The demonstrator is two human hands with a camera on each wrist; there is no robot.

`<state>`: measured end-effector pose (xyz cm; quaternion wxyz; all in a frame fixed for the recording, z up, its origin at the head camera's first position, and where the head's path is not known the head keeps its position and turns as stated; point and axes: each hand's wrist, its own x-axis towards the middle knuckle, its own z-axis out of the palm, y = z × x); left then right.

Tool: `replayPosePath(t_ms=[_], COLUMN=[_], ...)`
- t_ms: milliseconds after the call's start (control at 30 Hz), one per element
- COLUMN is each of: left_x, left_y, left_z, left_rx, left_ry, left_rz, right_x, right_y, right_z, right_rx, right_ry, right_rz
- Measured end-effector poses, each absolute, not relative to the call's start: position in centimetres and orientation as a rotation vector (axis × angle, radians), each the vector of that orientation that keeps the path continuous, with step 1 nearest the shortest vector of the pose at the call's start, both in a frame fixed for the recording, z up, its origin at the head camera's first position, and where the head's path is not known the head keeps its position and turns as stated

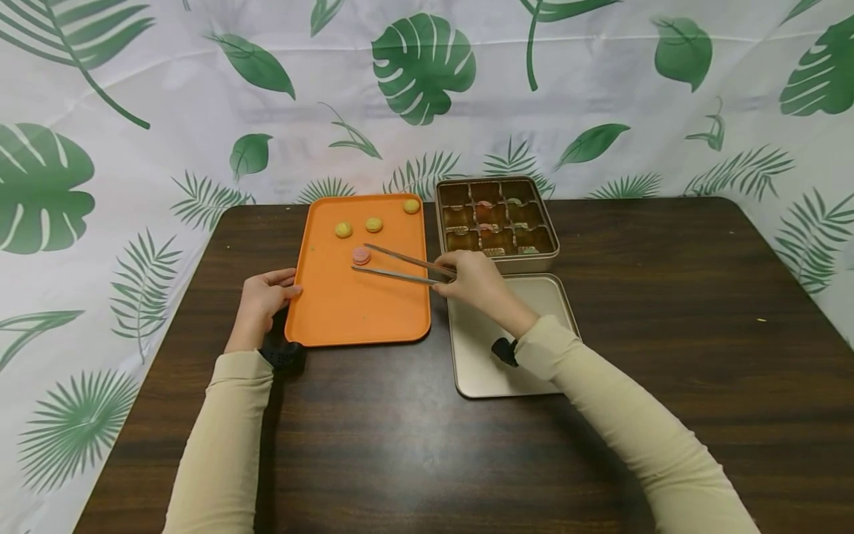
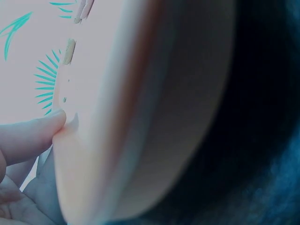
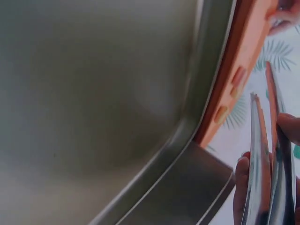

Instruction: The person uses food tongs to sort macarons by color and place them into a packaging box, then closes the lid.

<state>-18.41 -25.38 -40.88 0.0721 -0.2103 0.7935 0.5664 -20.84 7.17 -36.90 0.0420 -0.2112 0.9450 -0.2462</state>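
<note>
My right hand (image 1: 475,280) grips metal tongs (image 1: 400,258), whose spread tips reach over the orange tray (image 1: 360,311). A pink macaron (image 1: 361,256) lies on the tray near those tips, and whether they touch it I cannot tell. Farther back on the tray sit three yellow macarons (image 1: 373,224). My left hand (image 1: 263,297) pinches the tray's left edge; in the left wrist view the thumb (image 2: 35,136) presses on the rim. The right wrist view shows the tongs (image 3: 269,173) between thumb and fingers, their arms apart.
Right of the tray stands a gold tin (image 1: 527,263) with a brown divided insert; several compartments hold pinkish or greenish pieces. In front of it lies a shallow gold lid (image 1: 477,363), partly under my right forearm. Dark wooden table (image 1: 373,445); leaf-patterned cloth (image 1: 467,133) behind.
</note>
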Motion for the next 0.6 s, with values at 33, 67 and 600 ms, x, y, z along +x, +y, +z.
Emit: replayPosePath(t_ms=[33,67,600], left_x=[-18.4,-18.4,-18.5], left_y=[-25.4,-25.4,-25.4], left_z=[-40.9,-40.9,-40.9], left_rx=[-0.631,-0.629,-0.629], left_ry=[2.385,2.384,2.371], left_rz=[1.702,1.704,1.696], right_x=[-20.8,-20.8,-20.6], right_y=[7.0,6.9,5.5], right_z=[-37.0,-37.0,-37.7], right_rx=[-0.648,-0.646,-0.579], right_ry=[2.89,2.89,2.93], right_rz=[-0.744,-0.735,-0.682])
